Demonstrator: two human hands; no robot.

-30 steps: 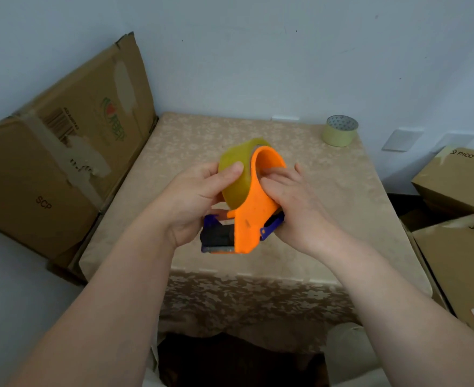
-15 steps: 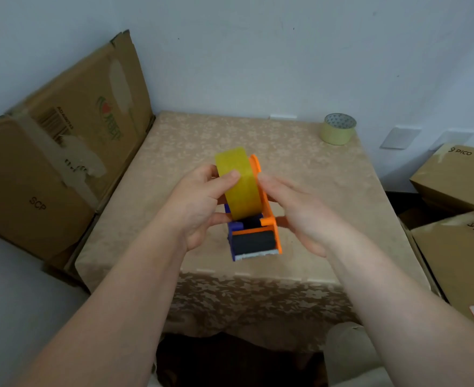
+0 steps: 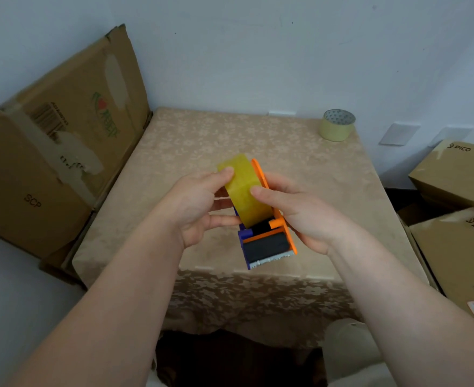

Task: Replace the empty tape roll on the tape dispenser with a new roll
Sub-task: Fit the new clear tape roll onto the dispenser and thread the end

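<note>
I hold an orange and blue tape dispenser (image 3: 269, 244) above the table's front half, its black roller and toothed blade pointing toward me. A full yellow tape roll (image 3: 244, 188) sits on it against the orange side plate. My left hand (image 3: 199, 205) grips the roll's left side, thumb on its top edge. My right hand (image 3: 294, 210) cups the orange plate from the right, with its thumb pressed on the roll's outer face. A thin, near-empty tape roll (image 3: 337, 125) stands at the table's far right corner.
The small table (image 3: 202, 141) wears a beige patterned cloth. A large flattened cardboard box (image 3: 54, 146) leans against the wall on the left. Closed cardboard boxes (image 3: 459, 174) are stacked on the right. A pale rounded object (image 3: 347, 347) sits below the table's front edge.
The dispenser has turned from side-on to blade-toward-me. My right thumb has come over onto the roll's face, and both hands have shifted slightly right.
</note>
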